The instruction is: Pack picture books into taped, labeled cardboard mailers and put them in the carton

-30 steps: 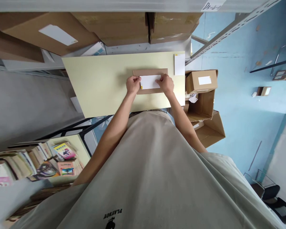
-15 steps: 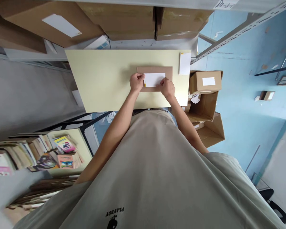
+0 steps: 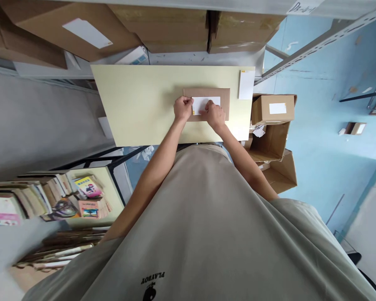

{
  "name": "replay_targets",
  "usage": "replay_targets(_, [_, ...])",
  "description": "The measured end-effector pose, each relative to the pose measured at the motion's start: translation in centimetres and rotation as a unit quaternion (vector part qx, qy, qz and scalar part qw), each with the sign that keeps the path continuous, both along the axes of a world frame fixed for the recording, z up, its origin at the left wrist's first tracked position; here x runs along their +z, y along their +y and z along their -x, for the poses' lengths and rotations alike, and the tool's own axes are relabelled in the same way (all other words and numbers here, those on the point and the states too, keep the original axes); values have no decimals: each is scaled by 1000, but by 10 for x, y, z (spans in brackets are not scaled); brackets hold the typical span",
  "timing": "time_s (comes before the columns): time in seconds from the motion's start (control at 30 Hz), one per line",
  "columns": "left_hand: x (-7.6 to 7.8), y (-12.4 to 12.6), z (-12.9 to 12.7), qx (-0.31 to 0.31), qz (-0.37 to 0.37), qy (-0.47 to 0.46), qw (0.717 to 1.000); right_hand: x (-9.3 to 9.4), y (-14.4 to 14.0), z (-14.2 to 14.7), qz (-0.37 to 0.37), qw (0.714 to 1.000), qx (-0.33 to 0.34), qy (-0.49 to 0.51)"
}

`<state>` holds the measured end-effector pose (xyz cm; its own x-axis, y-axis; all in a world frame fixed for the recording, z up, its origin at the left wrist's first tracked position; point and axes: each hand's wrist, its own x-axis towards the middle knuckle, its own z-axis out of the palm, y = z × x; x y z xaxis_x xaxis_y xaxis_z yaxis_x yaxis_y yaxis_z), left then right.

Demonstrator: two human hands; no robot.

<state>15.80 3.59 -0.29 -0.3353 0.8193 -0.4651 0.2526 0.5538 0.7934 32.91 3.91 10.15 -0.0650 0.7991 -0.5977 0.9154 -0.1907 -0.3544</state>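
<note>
White and rectangular, a paper label with a yellow corner mark (image 3: pixel 198 103) is lying on a flat brown cardboard rectangle (image 3: pixel 213 92), near the middle of the work surface. The left hand (image 3: pixel 183 109) is holding its thumb and fingertips narrowly together at the label's upper left corner; whether the edge is sitting between them, I cannot tell. The right hand (image 3: pixel 216 116) is resting over the label's right half, fingers curled and touching it; I cannot tell whether they are gripping.

Beneath, a smooth pale-yellow rectangular tabletop (image 3: pixel 141 102) is spreading widest to the left, and a white rectangular pad with a yellow mark (image 3: pixel 246 85) is lying at its upper right corner. Beyond the far edge, large brown cardboard cartons (image 3: pixel 175 31) are standing in a grey metal shelf (image 3: pixel 175 4).

Just right of the table, a brown carton with a white label (image 3: pixel 269 115) is sitting above open brown cartons (image 3: pixel 271 140). A light-blue floor (image 3: pixel 326 167) is extending past them, where a small brown box (image 3: pixel 355 128) is lying well apart. At lower left, rows of worn paper books (image 3: pixel 40 192) are standing near a black metal frame (image 3: pixel 113 165).
</note>
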Motion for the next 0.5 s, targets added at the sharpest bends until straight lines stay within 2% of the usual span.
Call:
replay_targets(0.1, [0, 0, -1, 0, 3, 4, 1000, -3, 0, 4, -1, 1000, 0, 2])
replay_targets(0.23, [2, 0, -1, -2, 9, 16, 1000, -6, 23, 16, -19, 1000, -13, -21])
replay_targets(0.33, [2, 0, -2, -4, 1, 22, 1000, -1, 32, 25, -24, 1000, 2, -20])
replay_targets(0.5, [3, -1, -4, 6, -2, 25, 1000, 9, 14, 26, -3, 999, 47, -28])
